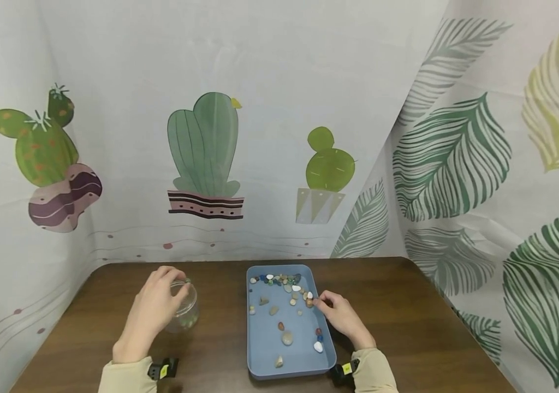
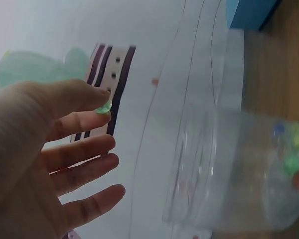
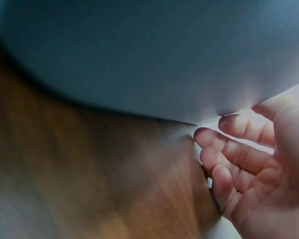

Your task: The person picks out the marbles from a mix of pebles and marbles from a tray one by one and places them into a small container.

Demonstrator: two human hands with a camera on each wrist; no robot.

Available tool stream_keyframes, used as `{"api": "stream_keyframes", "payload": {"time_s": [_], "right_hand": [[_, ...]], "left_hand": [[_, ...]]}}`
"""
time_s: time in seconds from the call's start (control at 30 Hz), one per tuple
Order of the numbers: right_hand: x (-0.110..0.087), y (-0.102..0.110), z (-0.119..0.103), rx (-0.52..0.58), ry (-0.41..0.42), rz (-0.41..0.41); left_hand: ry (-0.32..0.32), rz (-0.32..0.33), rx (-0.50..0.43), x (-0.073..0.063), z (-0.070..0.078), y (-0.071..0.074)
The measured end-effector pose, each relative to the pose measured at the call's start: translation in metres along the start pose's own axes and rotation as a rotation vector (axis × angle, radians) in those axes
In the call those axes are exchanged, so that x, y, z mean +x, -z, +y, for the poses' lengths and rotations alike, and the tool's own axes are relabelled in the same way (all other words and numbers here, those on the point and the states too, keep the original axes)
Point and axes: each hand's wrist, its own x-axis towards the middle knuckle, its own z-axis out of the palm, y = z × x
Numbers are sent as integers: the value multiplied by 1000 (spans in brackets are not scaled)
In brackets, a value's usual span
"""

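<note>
A small green glass stone point(image 2: 104, 107) is pinched between the thumb and index finger of my left hand point(image 1: 154, 303), its other fingers spread loosely. That hand is over the mouth of a clear jar point(image 1: 192, 312), which has several coloured stones point(image 2: 292, 164) at its bottom. To the right lies a blue tray point(image 1: 267, 349) with many pebbles and glass stones. My right hand point(image 1: 342, 315) is at the tray's right rim, fingertips overlapping it close to a brown pebble point(image 1: 309, 303). In the right wrist view its loosely bent fingers point(image 3: 239, 154) lie along the tray's wall.
Stones cluster along the tray's far end, among them a white pebble point(image 1: 296, 288). A larger beige pebble point(image 1: 286, 338) and another white pebble point(image 1: 318, 346) lie nearer. Everything stands on a brown wooden table point(image 1: 220, 349), with a printed curtain point(image 1: 269, 164) behind it.
</note>
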Motion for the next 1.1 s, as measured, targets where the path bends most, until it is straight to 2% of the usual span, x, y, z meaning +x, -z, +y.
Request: {"api": "stream_keyframes", "payload": {"time_s": [0.23, 0.5, 0.63, 0.9, 1.1], "right_hand": [[1, -1, -1, -4, 10, 5], [0, -1, -2, 1, 4, 3], [-1, -1, -2, -6, -5, 5], [-1, 0, -2, -12, 4, 6], [-1, -1, -1, -16, 14, -4]], "left_hand": [[82, -56, 12, -4, -23, 3], [121, -101, -8, -6, -41, -11], [124, -129, -19, -6, -44, -16], [126, -136, -23, -5, -44, -17], [122, -145, 10, -5, -46, -17]]}}
